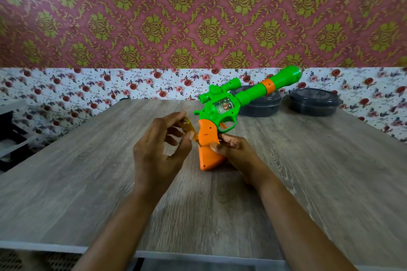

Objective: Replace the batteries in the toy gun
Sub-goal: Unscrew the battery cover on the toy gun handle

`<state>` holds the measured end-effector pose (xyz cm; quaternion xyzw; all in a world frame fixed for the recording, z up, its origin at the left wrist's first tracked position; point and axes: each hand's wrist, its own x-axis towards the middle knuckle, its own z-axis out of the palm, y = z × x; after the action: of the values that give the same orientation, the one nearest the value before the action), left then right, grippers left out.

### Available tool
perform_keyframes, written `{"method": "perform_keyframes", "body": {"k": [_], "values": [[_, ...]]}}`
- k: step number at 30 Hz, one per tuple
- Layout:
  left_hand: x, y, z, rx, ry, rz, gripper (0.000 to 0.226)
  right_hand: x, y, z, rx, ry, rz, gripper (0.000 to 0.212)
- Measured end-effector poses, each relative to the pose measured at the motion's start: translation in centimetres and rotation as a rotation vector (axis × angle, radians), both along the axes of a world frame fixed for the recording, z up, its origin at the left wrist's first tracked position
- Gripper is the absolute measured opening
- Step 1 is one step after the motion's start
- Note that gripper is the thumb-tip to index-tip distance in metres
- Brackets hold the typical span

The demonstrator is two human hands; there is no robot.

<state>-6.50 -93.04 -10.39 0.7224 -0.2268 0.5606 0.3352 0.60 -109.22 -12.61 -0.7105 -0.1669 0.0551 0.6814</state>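
A green toy gun [229, 105] with an orange grip [208, 149] stands on its grip's butt on the wooden table [88, 182], barrel pointing up and to the right. My right hand [235, 152] holds the orange grip from the right side, thumb pressed on its face. My left hand [160, 145] pinches a small screwdriver [191, 128] with a translucent yellow handle. Its tip touches the left edge of the grip.
Two dark round lidded containers [259, 103] [313, 101] sit at the table's far right, behind the gun's barrel. A dark tray-like object [11, 138] stands off the table's left side. The table backs onto a floral wall covering.
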Motion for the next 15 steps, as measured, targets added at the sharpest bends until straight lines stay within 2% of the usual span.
{"method": "perform_keyframes", "body": {"k": [5, 8, 11, 15], "values": [[-0.04, 0.01, -0.14, -0.109, 0.022, -0.057, 0.034, 0.03, 0.13, -0.16, 0.035, 0.003, 0.019, 0.032], [-0.08, 0.02, -0.2, -0.065, 0.037, -0.032, 0.036, 0.01, 0.11, -0.07, 0.038, 0.002, 0.02, 0.031], [-0.06, 0.18, -0.03, -0.021, 0.024, -0.023, 0.028, -0.06, 0.13, -0.04, 0.033, 0.001, 0.011, 0.03], [-0.08, 0.01, 0.07, 0.038, 0.012, 0.003, 0.039, -0.09, 0.0, 0.06, 0.007, 0.006, 0.009, 0.031]]}}
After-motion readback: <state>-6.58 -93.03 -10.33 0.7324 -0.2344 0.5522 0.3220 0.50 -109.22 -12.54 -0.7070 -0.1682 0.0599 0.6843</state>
